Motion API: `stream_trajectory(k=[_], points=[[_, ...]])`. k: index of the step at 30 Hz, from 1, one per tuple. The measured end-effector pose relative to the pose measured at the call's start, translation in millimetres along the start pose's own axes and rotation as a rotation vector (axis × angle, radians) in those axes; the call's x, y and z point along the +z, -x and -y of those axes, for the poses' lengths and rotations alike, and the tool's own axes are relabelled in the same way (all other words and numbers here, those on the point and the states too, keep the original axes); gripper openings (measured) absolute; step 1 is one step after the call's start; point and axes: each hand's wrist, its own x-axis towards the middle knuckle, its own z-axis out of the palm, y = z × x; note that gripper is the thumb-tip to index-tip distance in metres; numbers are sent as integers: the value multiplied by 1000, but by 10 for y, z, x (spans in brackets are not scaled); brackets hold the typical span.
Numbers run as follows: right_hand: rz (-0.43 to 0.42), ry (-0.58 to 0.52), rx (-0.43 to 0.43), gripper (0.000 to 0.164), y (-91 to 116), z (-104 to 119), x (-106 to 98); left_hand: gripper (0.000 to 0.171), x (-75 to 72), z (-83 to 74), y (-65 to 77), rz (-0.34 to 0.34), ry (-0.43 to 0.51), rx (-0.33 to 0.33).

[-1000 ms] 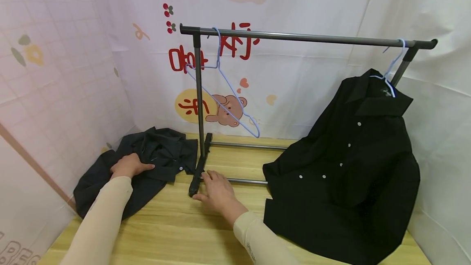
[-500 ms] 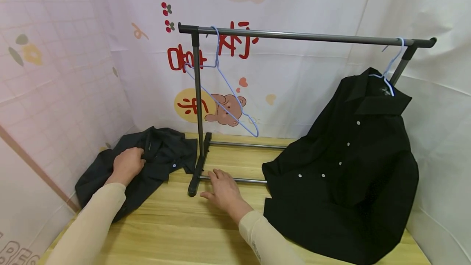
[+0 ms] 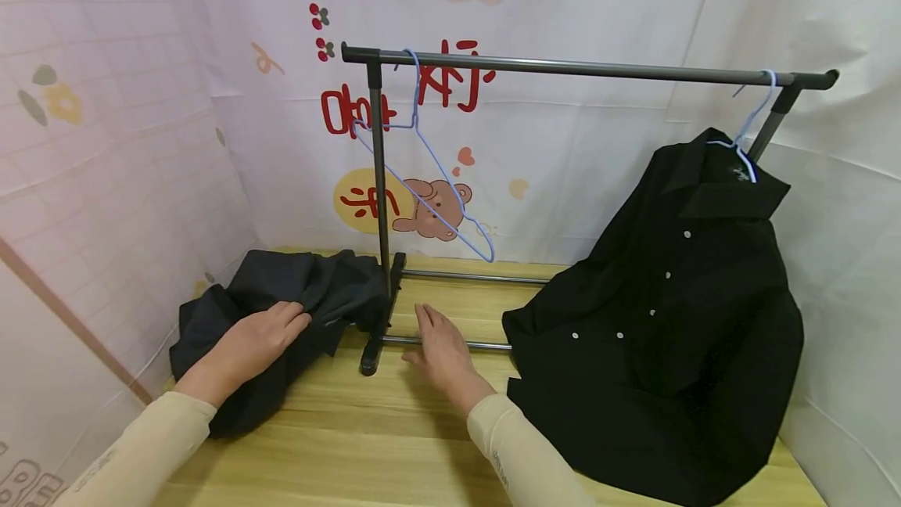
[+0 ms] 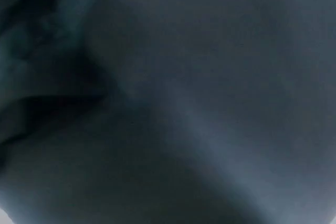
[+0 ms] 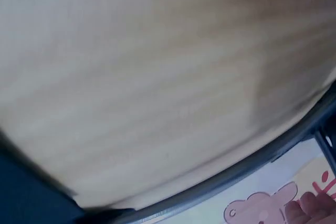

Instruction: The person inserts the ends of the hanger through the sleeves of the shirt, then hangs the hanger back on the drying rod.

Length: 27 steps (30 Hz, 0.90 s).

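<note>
At the left of the head view, a dark crumpled shirt (image 3: 271,276) lies on the wooden table against the rack's foot. My left hand (image 3: 253,344) grips its cloth, the fingertips partly hidden in the folds. Blurred dark cloth (image 4: 220,77) fills the left wrist view. Beside the lower front bar (image 3: 475,346) of the clothes rack, my right hand (image 3: 445,350) holds nothing, fingers extended. In the right wrist view its fingertips (image 5: 311,209) appear at the bottom right corner. A pale blue hanger (image 3: 450,178) hangs bare on the rack's left end.
The dark metal rack's top rail (image 3: 563,67) spans above both hands. A black buttoned shirt (image 3: 655,366) hangs on another blue hanger (image 3: 755,112) at the right, its hem spreading over the table (image 3: 352,452). Printed cloth (image 3: 598,178) walls the back and sides.
My left hand has taken hold of the dark shirt and turned its cloth over toward the rack; its collar and button no longer show. My right hand has shifted slightly right, off the rack's foot.
</note>
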Motion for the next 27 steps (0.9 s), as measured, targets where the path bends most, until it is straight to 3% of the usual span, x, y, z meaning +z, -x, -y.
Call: stream_trajectory(k=[1, 5, 8, 11, 13, 15, 17, 21, 23, 25, 27], points=[[-8, -18, 10, 90, -13, -13, -22, 46, -24, -33, -43, -53, -8, 51], [-28, -89, 35, 99, -50, -62, -104, 34, -153, -166, -292, -278, -3, 213], [-82, -123, -6, 101, -66, -112, -144, 29, -246, -272, -510, -423, -3, 302], [-183, -141, -120, 88, -76, -174, -162, 26, -280, -357, -681, -489, 5, 341], [-246, -129, -218, 62, -67, -196, -164, 25, -250, -382, -731, -480, 39, 330], [-276, -100, -294, 32, -49, -199, -170, 25, -186, -379, -711, -418, 91, 278], [-282, -60, -336, 16, -23, -189, -181, 26, -107, -355, -640, -298, 153, 162], [-215, -37, -327, 19, 34, -162, -203, 4, 28, -296, -427, 61, 265, -233], [-165, -59, -305, 23, 54, -144, -199, 14, 72, -288, -320, 238, 289, -417], [-117, -108, -288, 23, 66, -117, -187, 20, 96, -310, -215, 362, 305, -547], [-89, -156, -275, 20, 78, -83, -171, 22, 89, -364, -122, 422, 338, -629]])
